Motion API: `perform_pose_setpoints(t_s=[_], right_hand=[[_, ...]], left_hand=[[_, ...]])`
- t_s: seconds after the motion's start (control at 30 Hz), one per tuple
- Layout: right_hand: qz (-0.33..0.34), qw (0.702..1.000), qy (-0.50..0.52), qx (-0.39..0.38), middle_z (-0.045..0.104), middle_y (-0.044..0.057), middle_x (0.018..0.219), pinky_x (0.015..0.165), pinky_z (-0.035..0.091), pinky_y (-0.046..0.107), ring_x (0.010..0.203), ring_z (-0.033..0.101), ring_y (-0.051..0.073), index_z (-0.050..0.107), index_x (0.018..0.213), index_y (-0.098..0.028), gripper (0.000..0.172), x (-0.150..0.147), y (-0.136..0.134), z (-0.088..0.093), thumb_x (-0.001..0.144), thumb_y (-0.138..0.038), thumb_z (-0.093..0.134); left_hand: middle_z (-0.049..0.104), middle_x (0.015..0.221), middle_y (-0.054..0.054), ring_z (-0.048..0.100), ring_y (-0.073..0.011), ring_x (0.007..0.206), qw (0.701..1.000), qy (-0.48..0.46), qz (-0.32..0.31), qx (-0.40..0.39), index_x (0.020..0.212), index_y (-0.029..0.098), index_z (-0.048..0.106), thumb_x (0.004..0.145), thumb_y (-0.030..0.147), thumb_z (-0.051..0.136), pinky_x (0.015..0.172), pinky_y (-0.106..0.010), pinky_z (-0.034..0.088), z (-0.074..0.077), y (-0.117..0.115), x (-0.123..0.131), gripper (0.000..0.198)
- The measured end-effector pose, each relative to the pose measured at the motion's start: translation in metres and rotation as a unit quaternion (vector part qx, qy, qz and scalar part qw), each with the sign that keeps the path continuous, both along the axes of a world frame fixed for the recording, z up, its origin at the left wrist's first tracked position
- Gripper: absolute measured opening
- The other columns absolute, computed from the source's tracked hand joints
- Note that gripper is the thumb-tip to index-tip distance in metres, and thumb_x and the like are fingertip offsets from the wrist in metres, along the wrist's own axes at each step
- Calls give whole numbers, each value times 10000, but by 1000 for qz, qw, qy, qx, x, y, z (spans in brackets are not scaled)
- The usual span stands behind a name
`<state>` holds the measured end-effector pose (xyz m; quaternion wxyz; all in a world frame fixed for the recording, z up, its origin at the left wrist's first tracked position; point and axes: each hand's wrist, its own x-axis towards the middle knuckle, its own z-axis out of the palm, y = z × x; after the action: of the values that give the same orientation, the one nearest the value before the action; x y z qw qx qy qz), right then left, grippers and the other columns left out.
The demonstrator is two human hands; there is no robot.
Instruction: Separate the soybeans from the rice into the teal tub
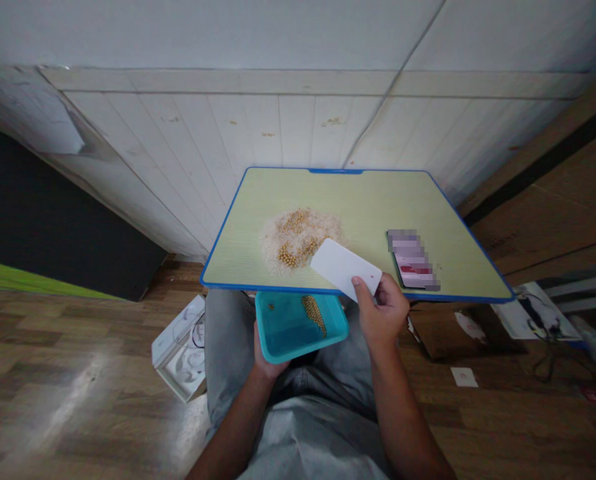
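My left hand (268, 360) grips a teal plastic tray (291, 355) from below, just under the table's near edge. Inside the tray, round golden-yellow beans (314, 316) are gathered toward the right, with a small clump at the left. Between the thumb and fingers of my right hand (384, 310) is a flat white card (345, 267), slanted over the near edge of the table. The card's far left end meets the edge of a pile of white rice grains (273, 230) mixed with golden beans (289, 255) on the tabletop.
The pale green table (378, 193) has a blue rim. A phone (413, 267) lies on its right side. On the floor are an open white box (183, 360) at left, and a cardboard box (448, 333) and cables (538, 313) at right. A white panelled wall (203, 133) stands behind.
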<state>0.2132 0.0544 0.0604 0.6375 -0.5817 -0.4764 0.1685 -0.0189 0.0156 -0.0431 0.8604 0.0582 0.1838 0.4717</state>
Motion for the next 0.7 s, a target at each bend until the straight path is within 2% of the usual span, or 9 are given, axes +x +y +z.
perform_pose_setpoints(t_s=[0.13, 0.3, 0.47, 0.57, 0.7], right_hand=[[-6, 1000, -4, -1, 653, -25, 687, 692, 546, 302, 703, 649, 196, 738, 891, -211, 307, 0, -1, 1, 957, -502, 806], [-12, 1000, -1, 7, 656, -30, 680, 690, 539, 299, 683, 641, 187, 729, 850, -210, 291, 0, -1, 2, 947, -468, 819], [-16, 1000, 2, 15, 666, -27, 682, 688, 537, 297, 678, 639, 183, 724, 832, -208, 279, -1, -1, 5, 953, -441, 818], [-24, 999, 7, 26, 661, -28, 672, 683, 532, 290, 669, 628, 176, 720, 820, -208, 269, -1, -1, 6, 954, -418, 821], [-32, 999, 13, 33, 665, -28, 678, 682, 531, 286, 668, 631, 173, 721, 819, -207, 267, 0, 1, 5, 949, -414, 830]], left_hand=[[755, 1557, 10, 118, -261, 1791, 1000, -12, 3, -6, 1413, 283, 822, 1163, 552, 196, 1445, -526, 24, -3, -1, 0, 726], [526, 1775, -13, 78, -304, 1796, 999, -34, 1, 2, 1522, 269, 752, 1161, 543, 200, 1435, -574, -27, 7, 1, 3, 714], [624, 1701, -18, -9, -271, 1794, 999, -38, -3, -3, 1443, 242, 805, 1169, 519, 193, 1432, -557, -52, 5, 0, 1, 725], [579, 1742, -30, 51, -294, 1799, 999, -49, -3, 7, 1488, 243, 775, 1165, 539, 207, 1430, -576, -62, 3, -1, 0, 717], [675, 1654, -17, 127, -279, 1792, 998, -55, -1, 15, 1475, 253, 784, 1171, 511, 193, 1439, -555, -51, -9, -2, -2, 713]])
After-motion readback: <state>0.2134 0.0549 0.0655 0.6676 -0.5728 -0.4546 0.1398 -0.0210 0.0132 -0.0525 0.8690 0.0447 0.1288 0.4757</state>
